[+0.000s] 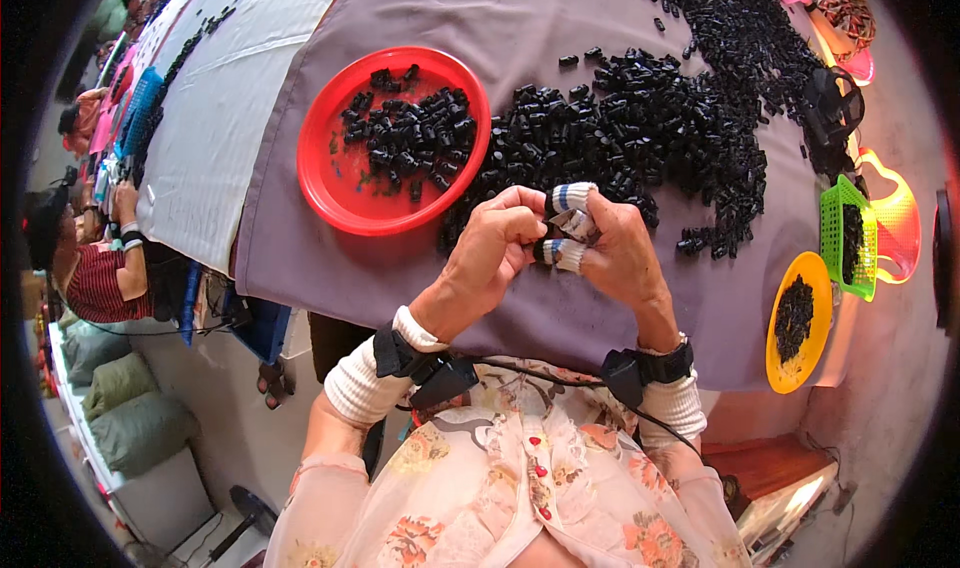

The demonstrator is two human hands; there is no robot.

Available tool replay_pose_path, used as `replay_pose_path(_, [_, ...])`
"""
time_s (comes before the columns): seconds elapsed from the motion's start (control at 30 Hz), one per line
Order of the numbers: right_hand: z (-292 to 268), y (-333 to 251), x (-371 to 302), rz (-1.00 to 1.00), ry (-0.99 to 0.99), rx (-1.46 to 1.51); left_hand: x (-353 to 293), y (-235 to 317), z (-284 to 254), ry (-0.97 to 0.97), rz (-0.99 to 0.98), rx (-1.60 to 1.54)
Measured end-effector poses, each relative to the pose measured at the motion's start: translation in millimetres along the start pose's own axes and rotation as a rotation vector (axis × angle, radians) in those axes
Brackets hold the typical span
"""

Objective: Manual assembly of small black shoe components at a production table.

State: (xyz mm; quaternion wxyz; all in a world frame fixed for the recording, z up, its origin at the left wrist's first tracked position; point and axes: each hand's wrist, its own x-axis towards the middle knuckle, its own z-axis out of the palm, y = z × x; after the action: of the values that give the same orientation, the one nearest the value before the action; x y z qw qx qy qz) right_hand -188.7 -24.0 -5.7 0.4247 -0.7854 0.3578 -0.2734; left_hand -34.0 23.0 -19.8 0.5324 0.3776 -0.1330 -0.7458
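Note:
My left hand [487, 240] and my right hand [628, 258] meet in front of me over the near part of the cloth-covered table. The left thumb and fingers are pinched together, with a dark bit showing at their tips. My right fingers are curled in toward them, and two wear white knit finger covers [572, 197] with blue stripes. What lies between the hands is too small and covered to make out. Just beyond them spreads a large heap of small black cylindrical pieces [620, 128]. A red round tray [330, 193] with more of these pieces stands to the left.
On the right are a yellow plate [778, 363] of dark bits, a green basket [832, 218] and a red-and-yellow basket [900, 233]. Wrist straps with black boxes [445, 380] and a cable cross near my lap. A person in a striped top [105, 283] sits at the left.

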Motion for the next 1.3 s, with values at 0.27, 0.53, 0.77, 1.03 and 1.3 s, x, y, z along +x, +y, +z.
replay_pose_path(0.27, [-8, 2, 3, 0.125, 0.029, 0.317, 0, 2, 3, -0.091, -0.005, -0.147])
replay_pose_path(0.53, [-12, 10, 13, 0.104, 0.043, 0.372, 8, 4, 3, -0.179, 0.004, -0.228])
replay_pose_path(0.77, [-18, 18, 23, 0.134, 0.034, 0.327, 16, 10, 5, -0.126, -0.005, -0.280])
replay_pose_path(1.03, [-28, 17, 34, 0.114, -0.131, 0.201, 24, 9, 4, -0.098, -0.033, -0.279])
replay_pose_path(1.3, [-26, 24, 36, 0.085, -0.201, 0.144, 24, 9, 4, -0.101, -0.019, -0.242])
